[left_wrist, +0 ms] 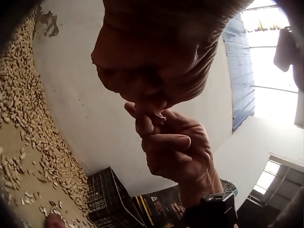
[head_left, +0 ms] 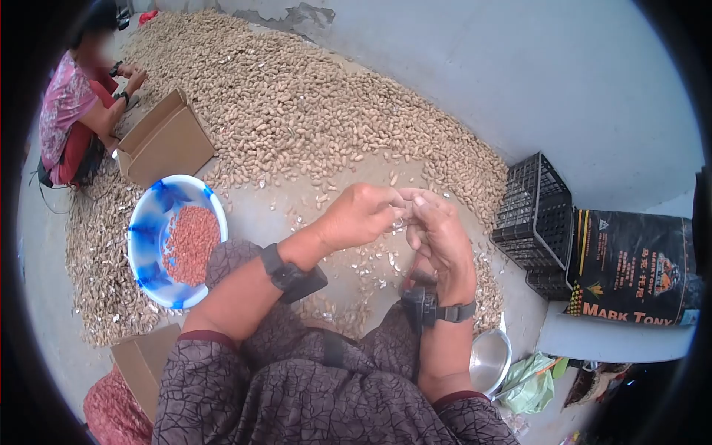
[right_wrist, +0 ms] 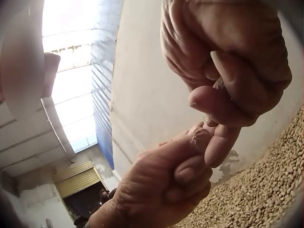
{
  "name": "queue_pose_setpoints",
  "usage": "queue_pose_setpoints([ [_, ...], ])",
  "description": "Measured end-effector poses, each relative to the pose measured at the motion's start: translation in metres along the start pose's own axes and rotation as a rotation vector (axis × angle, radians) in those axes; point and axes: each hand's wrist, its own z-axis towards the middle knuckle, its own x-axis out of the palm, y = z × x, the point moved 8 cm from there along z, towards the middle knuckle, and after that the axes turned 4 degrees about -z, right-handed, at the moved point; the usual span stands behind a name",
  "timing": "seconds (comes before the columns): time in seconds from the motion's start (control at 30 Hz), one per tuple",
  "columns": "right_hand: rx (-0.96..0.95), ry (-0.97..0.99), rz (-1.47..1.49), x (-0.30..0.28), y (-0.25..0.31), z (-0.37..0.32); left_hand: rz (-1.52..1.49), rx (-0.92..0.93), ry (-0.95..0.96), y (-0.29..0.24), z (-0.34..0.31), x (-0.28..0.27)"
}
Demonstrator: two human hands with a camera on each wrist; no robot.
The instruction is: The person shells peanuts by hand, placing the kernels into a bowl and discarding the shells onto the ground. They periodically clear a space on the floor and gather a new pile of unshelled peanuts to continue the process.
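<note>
Both hands meet above the floor in front of the person's knees. My left hand (head_left: 362, 216) has its fingers curled, with thumb and fingertips pinching a small pale peanut shell piece (head_left: 398, 222). My right hand (head_left: 443, 231) touches the left fingertips, its own fingers bent. In the right wrist view a shell fragment (right_wrist: 219, 83) is pinched between the right thumb and finger, just above the left hand (right_wrist: 159, 183). The left wrist view shows a whitish shell bit (left_wrist: 160, 117) where the fingertips meet; whether a kernel is inside is hidden.
A large peanut heap (head_left: 297, 104) spreads along the wall. At left are a blue-white basin (head_left: 141, 241) with reddish kernels (head_left: 194, 245), a cardboard box (head_left: 169, 144) and a crouching person (head_left: 70, 111). Black crates (head_left: 535, 222), a black sack (head_left: 630, 267) and a metal bowl (head_left: 489, 362) lie right.
</note>
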Motion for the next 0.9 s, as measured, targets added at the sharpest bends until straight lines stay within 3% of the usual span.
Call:
queue_pose_setpoints([
  [0.07,-0.042,-0.01,0.01,-0.003,0.007,-0.003,-0.338,-0.257,-0.014,0.015,0.0,-0.004],
  [0.13,-0.085,-0.019,0.02,-0.005,0.012,-0.004,-0.445,-0.234,0.0,0.012,0.003,-0.007],
  [0.2,-0.165,-0.074,0.118,-0.01,0.018,-0.007,-0.683,-0.368,0.007,0.016,-0.001,-0.004],
  [0.33,-0.219,-0.089,0.155,-0.009,0.018,-0.008,-0.774,-0.394,0.043,0.014,-0.005,0.008],
  [0.6,-0.241,-0.218,0.157,-0.009,0.011,-0.005,-0.886,-0.339,-0.081,0.013,-0.004,0.018],
  [0.9,-0.324,-0.064,0.248,0.002,0.017,-0.003,-0.93,-0.366,-0.133,0.02,-0.006,0.008],
])
